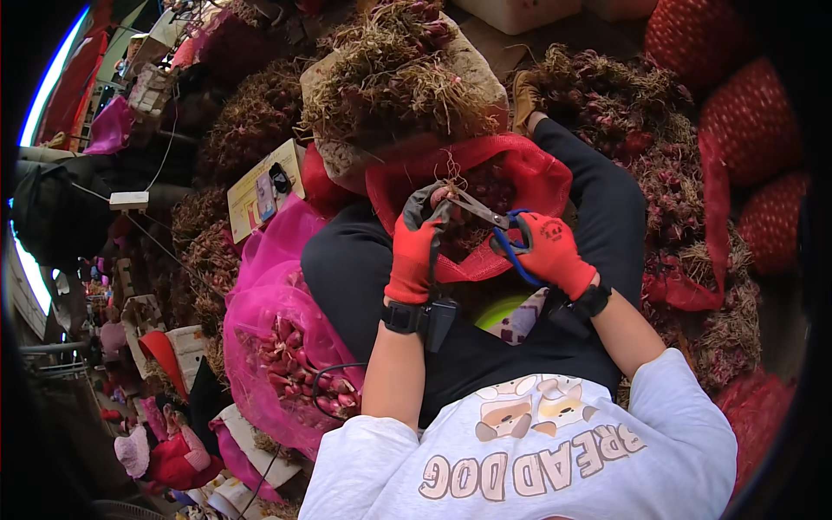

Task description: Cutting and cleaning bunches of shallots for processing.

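Observation:
My left hand (pixel 424 221), in a red and grey work glove, grips a shallot (pixel 440 197) whose dry roots point up. My right hand (pixel 543 250), gloved alike, holds scissors (pixel 484 209) with blue handles. Their blades reach to the shallot near its roots. Both hands are above a red mesh bag (pixel 546 166) that lies open between my legs, with shallots inside. Beyond it, a heap of shallots with dry roots (pixel 403 78) is piled on a worn foam block (pixel 478 58).
A pink mesh bag of shallots (pixel 286 364) stands at my left. More rooty shallots (pixel 669 175) lie at my right, beside full red mesh sacks (pixel 751 123). A yellowish board (pixel 244 208) carries small items. A person in red (pixel 179 455) is at the lower left.

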Motion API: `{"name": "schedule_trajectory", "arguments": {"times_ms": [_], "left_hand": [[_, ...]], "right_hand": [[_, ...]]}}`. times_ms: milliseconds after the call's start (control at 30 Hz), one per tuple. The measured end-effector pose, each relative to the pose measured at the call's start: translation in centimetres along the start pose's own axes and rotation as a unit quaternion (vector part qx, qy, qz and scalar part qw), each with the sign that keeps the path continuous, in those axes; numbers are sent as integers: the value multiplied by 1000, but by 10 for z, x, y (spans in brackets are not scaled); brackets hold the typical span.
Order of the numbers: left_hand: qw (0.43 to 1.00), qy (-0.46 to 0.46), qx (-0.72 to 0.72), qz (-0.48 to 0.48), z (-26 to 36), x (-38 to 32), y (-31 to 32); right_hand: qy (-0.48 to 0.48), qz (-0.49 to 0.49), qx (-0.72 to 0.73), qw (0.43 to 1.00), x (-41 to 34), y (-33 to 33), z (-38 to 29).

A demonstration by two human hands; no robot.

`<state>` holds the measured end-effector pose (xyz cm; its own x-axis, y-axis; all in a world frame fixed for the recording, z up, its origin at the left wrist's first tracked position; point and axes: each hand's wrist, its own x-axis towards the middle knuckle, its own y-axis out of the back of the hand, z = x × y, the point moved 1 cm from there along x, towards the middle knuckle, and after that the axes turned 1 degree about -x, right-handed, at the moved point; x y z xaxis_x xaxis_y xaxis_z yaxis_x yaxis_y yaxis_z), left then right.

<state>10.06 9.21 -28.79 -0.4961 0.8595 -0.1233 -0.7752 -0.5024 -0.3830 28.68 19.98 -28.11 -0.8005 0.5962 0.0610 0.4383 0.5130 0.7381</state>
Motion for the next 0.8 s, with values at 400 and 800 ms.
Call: {"name": "schedule_trajectory", "arguments": {"times_ms": [400, 800], "left_hand": [[999, -6, 49, -5, -5, -2, -8], [998, 3, 62, -4, -3, -5, -11]], "right_hand": [[-22, 18, 8, 1000, -1, -5, 3], [-50, -75, 12, 996, 2, -19, 27]]}}
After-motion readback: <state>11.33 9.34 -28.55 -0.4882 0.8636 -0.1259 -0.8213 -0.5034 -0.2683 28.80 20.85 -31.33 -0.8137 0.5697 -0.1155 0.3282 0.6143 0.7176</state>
